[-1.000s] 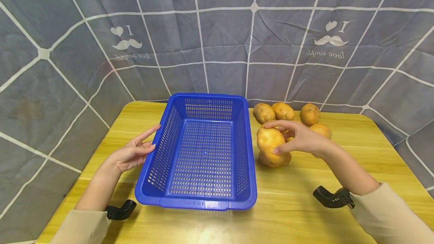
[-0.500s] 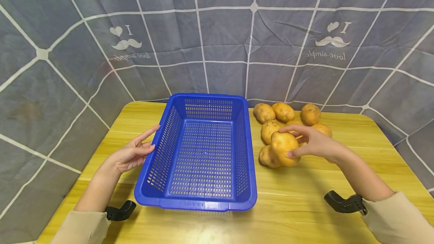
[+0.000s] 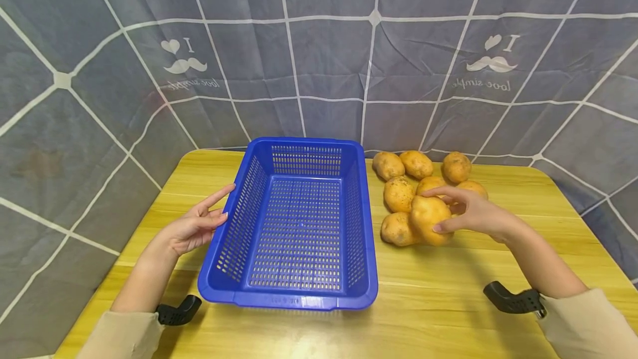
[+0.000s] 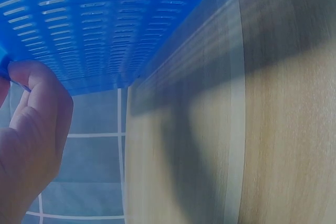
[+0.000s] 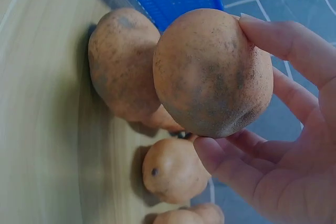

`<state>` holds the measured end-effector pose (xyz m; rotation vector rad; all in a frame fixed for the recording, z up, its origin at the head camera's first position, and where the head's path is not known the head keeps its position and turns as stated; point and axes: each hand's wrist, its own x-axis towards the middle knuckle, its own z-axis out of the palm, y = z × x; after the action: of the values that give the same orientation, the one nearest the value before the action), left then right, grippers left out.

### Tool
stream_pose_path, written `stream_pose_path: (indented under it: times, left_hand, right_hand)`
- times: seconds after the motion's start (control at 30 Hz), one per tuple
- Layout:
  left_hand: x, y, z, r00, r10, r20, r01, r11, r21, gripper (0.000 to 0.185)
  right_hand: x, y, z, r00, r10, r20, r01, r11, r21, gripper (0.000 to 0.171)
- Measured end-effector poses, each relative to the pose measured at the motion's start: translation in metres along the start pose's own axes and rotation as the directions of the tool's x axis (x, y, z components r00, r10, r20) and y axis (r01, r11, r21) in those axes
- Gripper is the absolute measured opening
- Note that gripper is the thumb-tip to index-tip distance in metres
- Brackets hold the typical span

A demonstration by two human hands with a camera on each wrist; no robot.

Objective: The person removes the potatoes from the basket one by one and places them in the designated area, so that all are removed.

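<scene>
A blue perforated plastic basket (image 3: 286, 299) stands on the yellow wooden table (image 3: 438, 303) with nothing in it. My left hand (image 3: 226, 201) rests against its left rim with the fingers mostly straight. In the left wrist view one finger (image 4: 39, 108) touches the basket wall (image 4: 105, 30). My right hand (image 3: 435, 209) grips a potato (image 3: 422, 221) just above the table, right of the basket. The right wrist view shows that potato (image 5: 212, 72) held between thumb and fingers (image 5: 294, 45). Beside it lies another potato (image 3: 396, 230).
Several more potatoes (image 3: 416, 163) lie in a loose pile behind my right hand, near the table's back edge. A grey grid-patterned cloth (image 3: 324, 60) hangs around the table. Black wrist mounts (image 3: 510, 299) sit low at both forearms.
My right hand has carried the potato to the right and slightly down, away from the basket and over the pile. The left hand and the basket have stayed still.
</scene>
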<state>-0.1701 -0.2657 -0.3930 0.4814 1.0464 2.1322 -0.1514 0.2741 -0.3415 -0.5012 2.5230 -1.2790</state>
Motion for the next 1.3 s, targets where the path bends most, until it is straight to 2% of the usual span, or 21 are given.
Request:
stream_pose_path:
  times: [0.2, 0.43, 0.57, 1.13, 1.3]
  left_hand:
    - [0.0, 0.0, 0.0, 1.0, 0.001, 0.004, -0.001, 1.0, -0.003, 0.057]
    - [0.001, 0.0, 0.0, 1.0, -0.002, 0.003, 0.002, 1.0, -0.009, 0.057]
    - [0.0, 0.0, 0.0, 1.0, -0.004, -0.003, 0.004, 1.0, -0.021, 0.057]
    - [-0.001, -0.001, 0.0, 1.0, -0.01, -0.017, 0.01, 0.999, -0.038, 0.056]
    - [0.0, -0.001, 0.0, 1.0, -0.005, -0.004, 0.005, 0.999, -0.038, 0.057]
  right_hand:
    - [-0.005, 0.008, -0.004, 1.0, 0.005, -0.007, -0.005, 1.0, 0.014, 0.063]
    - [-0.013, 0.019, -0.009, 0.998, 0.063, -0.014, -0.063, 0.998, 0.008, 0.063]
    - [-0.016, 0.026, -0.01, 0.998, 0.059, -0.014, -0.059, 0.998, 0.016, 0.063]
    - [-0.021, 0.054, -0.006, 0.996, 0.08, -0.049, -0.079, 0.997, 0.02, 0.063]
    - [-0.02, 0.06, -0.003, 0.994, 0.098, -0.052, -0.097, 0.995, 0.031, 0.064]
